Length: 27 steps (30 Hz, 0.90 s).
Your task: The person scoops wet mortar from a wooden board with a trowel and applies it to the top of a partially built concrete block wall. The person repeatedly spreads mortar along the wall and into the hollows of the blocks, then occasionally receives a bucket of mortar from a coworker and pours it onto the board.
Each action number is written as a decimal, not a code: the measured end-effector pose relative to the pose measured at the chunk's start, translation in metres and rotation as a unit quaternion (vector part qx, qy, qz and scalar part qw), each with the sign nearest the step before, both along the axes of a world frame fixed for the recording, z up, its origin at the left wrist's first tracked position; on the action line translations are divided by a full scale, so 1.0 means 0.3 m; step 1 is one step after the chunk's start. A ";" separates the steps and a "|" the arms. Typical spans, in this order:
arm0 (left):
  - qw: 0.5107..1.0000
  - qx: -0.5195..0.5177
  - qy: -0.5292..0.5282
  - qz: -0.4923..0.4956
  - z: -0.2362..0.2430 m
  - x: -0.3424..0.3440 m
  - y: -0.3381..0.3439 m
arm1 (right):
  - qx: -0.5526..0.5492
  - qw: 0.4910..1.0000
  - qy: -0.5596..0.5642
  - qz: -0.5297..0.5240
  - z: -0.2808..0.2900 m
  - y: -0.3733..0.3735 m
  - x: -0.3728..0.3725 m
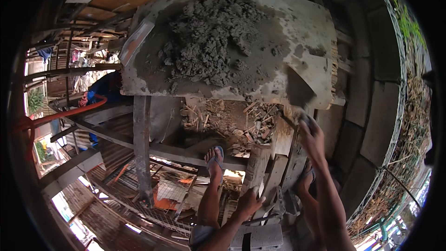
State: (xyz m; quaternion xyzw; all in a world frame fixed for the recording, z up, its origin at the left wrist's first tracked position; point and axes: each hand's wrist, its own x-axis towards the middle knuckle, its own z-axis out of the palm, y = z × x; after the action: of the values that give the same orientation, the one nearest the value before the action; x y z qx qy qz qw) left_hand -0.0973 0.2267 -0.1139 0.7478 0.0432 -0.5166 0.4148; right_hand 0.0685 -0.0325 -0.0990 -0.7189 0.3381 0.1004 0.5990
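Observation:
My right hand (310,135) is closed around the handle of a trowel (299,88). The trowel's dark, mortar-smeared blade lies over the front right part of a pale board (312,23). A heap of wet grey mortar (213,37) covers the board's middle, left of the blade. Lower down, my left hand (251,202) has its fingers curled, with the thumb toward the right. It is beside the lower end of a wooden post (256,169); whether anything is in its fingers is hidden.
A grey block wall (381,111) runs along the right. Wooden beams (186,154) cross under the board, where one sandalled foot stands. Rubble (232,121) lies below the board. A grey hollow block (256,238) is near my left forearm. An orange bar (69,117) juts in at left.

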 end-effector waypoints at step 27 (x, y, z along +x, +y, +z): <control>0.980 -0.016 0.036 0.195 0.004 0.305 0.264 | 0.224 0.962 -0.096 -0.127 -0.434 0.735 0.600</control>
State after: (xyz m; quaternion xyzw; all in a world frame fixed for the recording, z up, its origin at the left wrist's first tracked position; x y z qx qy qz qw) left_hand -0.0057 0.3059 -0.1128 0.6997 0.1946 -0.4529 0.5172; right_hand 0.2486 0.1880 -0.2293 -0.5237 0.3365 0.0277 0.7821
